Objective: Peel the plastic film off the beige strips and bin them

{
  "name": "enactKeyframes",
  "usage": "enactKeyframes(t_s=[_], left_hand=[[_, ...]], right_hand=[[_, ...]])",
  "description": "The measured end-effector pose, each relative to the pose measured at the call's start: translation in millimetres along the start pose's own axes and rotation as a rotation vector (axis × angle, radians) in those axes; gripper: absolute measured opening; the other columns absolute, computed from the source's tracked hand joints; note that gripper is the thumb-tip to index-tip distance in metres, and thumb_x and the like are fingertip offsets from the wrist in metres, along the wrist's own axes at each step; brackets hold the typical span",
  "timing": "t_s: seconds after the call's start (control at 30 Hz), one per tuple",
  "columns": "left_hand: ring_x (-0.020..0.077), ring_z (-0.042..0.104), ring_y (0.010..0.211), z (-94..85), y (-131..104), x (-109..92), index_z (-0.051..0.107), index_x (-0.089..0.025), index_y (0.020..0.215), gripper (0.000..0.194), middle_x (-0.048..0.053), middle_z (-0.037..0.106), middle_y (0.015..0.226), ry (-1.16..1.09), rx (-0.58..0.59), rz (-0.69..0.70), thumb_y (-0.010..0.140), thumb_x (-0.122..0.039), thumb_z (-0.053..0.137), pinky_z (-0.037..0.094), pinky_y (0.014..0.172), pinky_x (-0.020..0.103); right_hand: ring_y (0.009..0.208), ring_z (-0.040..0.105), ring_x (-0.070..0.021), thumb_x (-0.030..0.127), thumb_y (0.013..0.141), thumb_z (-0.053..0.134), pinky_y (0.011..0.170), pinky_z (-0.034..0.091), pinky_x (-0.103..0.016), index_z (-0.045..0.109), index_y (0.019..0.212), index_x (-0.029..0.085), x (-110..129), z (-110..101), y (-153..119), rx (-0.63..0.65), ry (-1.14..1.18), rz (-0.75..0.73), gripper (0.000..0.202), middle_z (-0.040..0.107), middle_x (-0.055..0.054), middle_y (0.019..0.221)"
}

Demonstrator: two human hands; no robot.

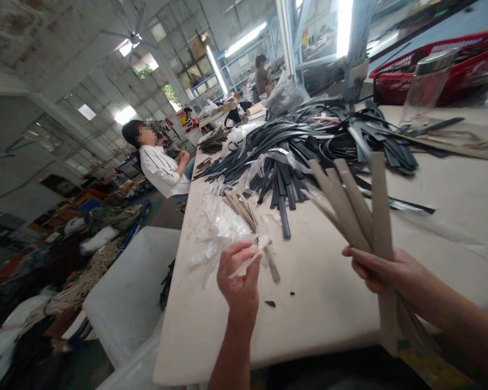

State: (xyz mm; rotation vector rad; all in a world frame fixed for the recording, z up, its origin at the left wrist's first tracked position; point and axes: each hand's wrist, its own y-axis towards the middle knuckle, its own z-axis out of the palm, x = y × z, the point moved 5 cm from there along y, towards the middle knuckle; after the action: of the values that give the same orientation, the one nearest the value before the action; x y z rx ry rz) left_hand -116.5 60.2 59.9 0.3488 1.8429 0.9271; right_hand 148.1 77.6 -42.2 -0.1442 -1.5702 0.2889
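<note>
My right hand (384, 271) is closed around several flat grey-beige strips (380, 211), which fan out above the fingers and hang down below them. My left hand (239, 273) is raised over the table's left part, thumb and fingers pinching a small whitish translucent piece (264, 245) that looks like plastic film. Just beyond it lie crumpled clear plastic wrap (223, 222) and a bundle of thin beige strips (242, 208). A single beige strip (273, 264) rests near the left fingertips. Two small black scraps (270, 304) are on the tabletop.
A big heap of dark strips (284, 141) covers the far part of the white table (317, 303). At the right stand a glass jar (425, 89) and a red basket (398, 81). A white bin (134, 287) is left of the table. A co-worker (158, 162) sits beyond it.
</note>
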Motion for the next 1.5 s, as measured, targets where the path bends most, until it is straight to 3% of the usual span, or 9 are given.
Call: enactKeyframes(t_s=[0.23, 0.5, 0.6, 0.77, 1.0, 1.13, 1.33, 1.43, 1.5], left_hand=[[0.0184, 0.057, 0.114, 34.3, -36, -23, 0.07, -0.027, 0.095, 0.015, 0.002, 0.07, 0.108, 0.297, 0.267, 0.538, 0.084, -0.016, 0.067, 0.037, 0.107, 0.043], [0.0175, 0.056, 0.116, 34.2, -56, -26, 0.069, -0.027, 0.102, 0.024, 0.002, 0.07, 0.111, 0.326, 0.365, 0.612, 0.082, -0.013, 0.068, 0.036, 0.109, 0.041], [0.0198, 0.059, 0.113, 26.4, -56, -13, 0.066, -0.022, 0.11, 0.029, 0.008, 0.068, 0.115, 0.239, 0.316, 0.339, 0.081, -0.02, 0.071, 0.044, 0.102, 0.038], [0.0215, 0.066, 0.088, 33.4, -80, 27, 0.07, -0.013, 0.108, 0.057, 0.013, 0.072, 0.101, -0.307, 0.584, -0.731, 0.089, -0.062, 0.048, 0.053, 0.082, 0.034], [0.0215, 0.066, 0.086, 64.0, -103, 7, 0.078, -0.017, 0.09, 0.027, 0.007, 0.075, 0.089, -0.348, 0.897, -0.962, 0.081, -0.04, 0.068, 0.05, 0.087, 0.034], [0.0151, 0.064, 0.075, 29.4, -74, 36, 0.074, -0.015, 0.075, 0.026, 0.005, 0.073, 0.078, -0.431, 0.507, -1.019, 0.073, -0.041, 0.076, 0.05, 0.078, 0.027], [0.0088, 0.055, 0.062, -151.7, 18, 44, 0.048, -0.014, 0.057, 0.051, -0.005, 0.056, 0.059, -0.26, -0.642, -0.488, 0.042, -0.038, 0.089, 0.05, 0.066, 0.024], [0.0099, 0.057, 0.066, -191.3, 19, 27, 0.043, -0.014, 0.057, 0.041, -0.006, 0.05, 0.054, -0.103, -0.824, -0.257, 0.053, -0.025, 0.082, 0.051, 0.068, 0.024], [0.0101, 0.06, 0.069, -182.5, -4, 38, 0.049, -0.014, 0.062, 0.036, -0.004, 0.058, 0.061, -0.174, -0.835, -0.433, 0.055, -0.027, 0.082, 0.052, 0.07, 0.024]], right_hand=[[0.042, 0.04, -0.0099, 0.075, 0.076, 0.055, 0.045, 0.032, -0.022, 0.067, 0.085, 0.015, 12, 51, -16, 0.252, 0.005, 0.087, 0.062, 0.047, 0.0, 0.045], [0.044, 0.042, -0.006, 0.055, 0.058, 0.078, 0.041, 0.034, -0.018, 0.059, 0.082, 0.014, 29, 72, -6, 0.21, 0.188, -0.011, 0.051, 0.05, 0.004, 0.058], [0.044, 0.043, -0.006, 0.048, 0.057, 0.076, 0.039, 0.036, -0.019, 0.06, 0.083, 0.014, 32, 65, -1, 0.137, 0.164, -0.056, 0.045, 0.056, 0.001, 0.065], [0.046, 0.047, -0.0074, 0.043, 0.061, 0.072, 0.038, 0.041, -0.019, 0.063, 0.083, 0.016, 38, 54, 1, 0.057, 0.039, -0.134, 0.037, 0.06, 0.0, 0.068], [0.045, 0.049, -0.0094, 0.046, 0.066, 0.063, 0.04, 0.044, -0.022, 0.062, 0.086, 0.016, 39, 59, 1, 0.069, -0.095, -0.196, 0.035, 0.058, 0.0, 0.065], [0.046, 0.053, -0.0115, 0.05, 0.08, 0.051, 0.047, 0.044, -0.024, 0.064, 0.091, 0.016, 42, 48, -8, 0.121, -0.28, -0.278, 0.038, 0.055, 0.0, 0.059], [0.052, 0.054, -0.0157, 0.071, 0.09, 0.032, 0.05, 0.042, -0.026, 0.068, 0.094, 0.021, 17, 28, -26, 0.263, -0.406, -0.161, 0.062, 0.055, -0.002, 0.054], [0.056, 0.056, -0.0178, 0.08, 0.085, 0.032, 0.051, 0.043, -0.028, 0.069, 0.082, 0.022, 9, 34, -34, 0.313, -0.413, -0.101, 0.068, 0.059, -0.006, 0.058], [0.057, 0.057, -0.0185, 0.081, 0.084, 0.033, 0.052, 0.044, -0.028, 0.068, 0.075, 0.022, 4, 43, -39, 0.346, -0.41, -0.081, 0.069, 0.059, -0.007, 0.06]])
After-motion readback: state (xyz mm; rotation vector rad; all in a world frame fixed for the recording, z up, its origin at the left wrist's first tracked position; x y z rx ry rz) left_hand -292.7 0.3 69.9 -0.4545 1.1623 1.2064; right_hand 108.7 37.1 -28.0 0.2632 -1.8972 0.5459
